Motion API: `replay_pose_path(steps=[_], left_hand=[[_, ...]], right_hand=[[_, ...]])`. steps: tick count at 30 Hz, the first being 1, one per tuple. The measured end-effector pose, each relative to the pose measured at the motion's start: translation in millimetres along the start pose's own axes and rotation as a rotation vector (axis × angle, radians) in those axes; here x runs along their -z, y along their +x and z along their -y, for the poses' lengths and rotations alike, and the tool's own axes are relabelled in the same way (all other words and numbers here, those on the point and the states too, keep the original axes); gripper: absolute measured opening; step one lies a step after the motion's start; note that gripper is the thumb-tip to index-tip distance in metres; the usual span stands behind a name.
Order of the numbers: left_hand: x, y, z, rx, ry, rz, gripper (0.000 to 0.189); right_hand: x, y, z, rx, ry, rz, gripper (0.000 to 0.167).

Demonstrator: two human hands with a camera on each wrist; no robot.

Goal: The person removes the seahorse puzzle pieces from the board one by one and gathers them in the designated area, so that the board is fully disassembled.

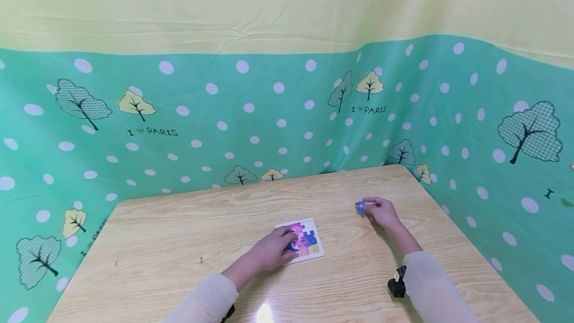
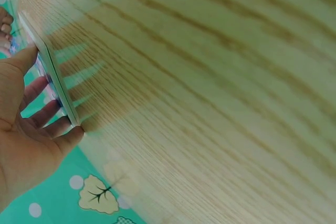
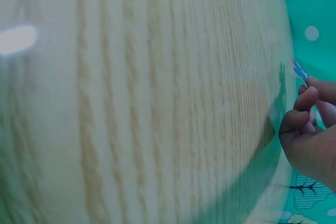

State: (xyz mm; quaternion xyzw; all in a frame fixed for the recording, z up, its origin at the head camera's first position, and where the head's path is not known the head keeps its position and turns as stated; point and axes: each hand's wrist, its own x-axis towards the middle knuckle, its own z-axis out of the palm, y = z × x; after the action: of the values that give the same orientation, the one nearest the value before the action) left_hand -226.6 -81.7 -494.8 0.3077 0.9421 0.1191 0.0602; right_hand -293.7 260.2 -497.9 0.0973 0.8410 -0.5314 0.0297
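A jigsaw puzzle in a white frame (image 1: 321,252) lies on the table, showing a pink cartoon animal on dark blue. Pale backing shows along the picture's upper right. My left hand (image 1: 271,249) rests over the puzzle's left side and covers part of it. In the left wrist view, the spread fingers (image 2: 44,114) of that hand touch the frame's face and edge. Off to the right, my right hand (image 1: 380,212) pinches a blue puzzle piece (image 1: 359,207) with a pink star-like mark. The right wrist view shows this piece (image 3: 300,71) edge-on, held at the fingertips above the table.
The wood-grain table (image 1: 188,228) ends at a green polka-dot cloth (image 1: 251,128) hung behind and at both sides. A tiny dark speck (image 1: 201,259) lies left of the left hand. Black wrist-camera mounts (image 1: 396,285) sit on the sleeves.
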Motion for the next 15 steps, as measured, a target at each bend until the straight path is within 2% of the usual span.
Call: replay_pose_path(steps=[9, 15], left_hand=[[0.1, -1.6, 0.1, 0.0, -0.005, -0.003, 0.052], [-0.6, -0.5, 0.8, -0.005, 0.002, -0.005, 0.052]], right_hand=[[-1.0, 0.7, -2.4, -0.009, -0.003, -0.005, 0.036], [-4.0, 4.2, -9.7, -0.001, -0.087, -0.034, 0.034]])
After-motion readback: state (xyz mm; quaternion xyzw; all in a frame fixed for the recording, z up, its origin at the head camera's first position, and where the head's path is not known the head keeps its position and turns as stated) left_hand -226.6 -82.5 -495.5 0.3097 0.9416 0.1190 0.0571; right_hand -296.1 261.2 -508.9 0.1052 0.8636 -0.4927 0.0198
